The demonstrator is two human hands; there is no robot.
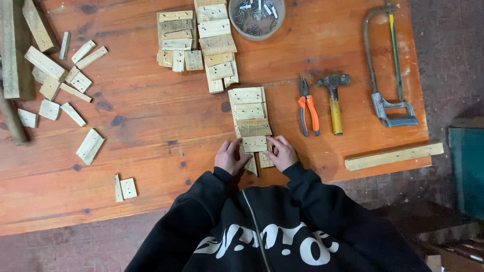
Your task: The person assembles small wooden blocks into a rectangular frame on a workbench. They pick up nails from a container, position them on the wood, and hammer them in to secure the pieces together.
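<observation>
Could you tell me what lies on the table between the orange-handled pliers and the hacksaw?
In the head view, a yellow-handled hammer lies between the pliers and the hacksaw, handle pointing toward the person.

- Row of wood pieces (249,118) on the table (151,116), between both hands.
- Pliers (308,107), hammer (334,100), hacksaw (387,65) to its right.
- Bowl of nails (256,16) behind.
</observation>
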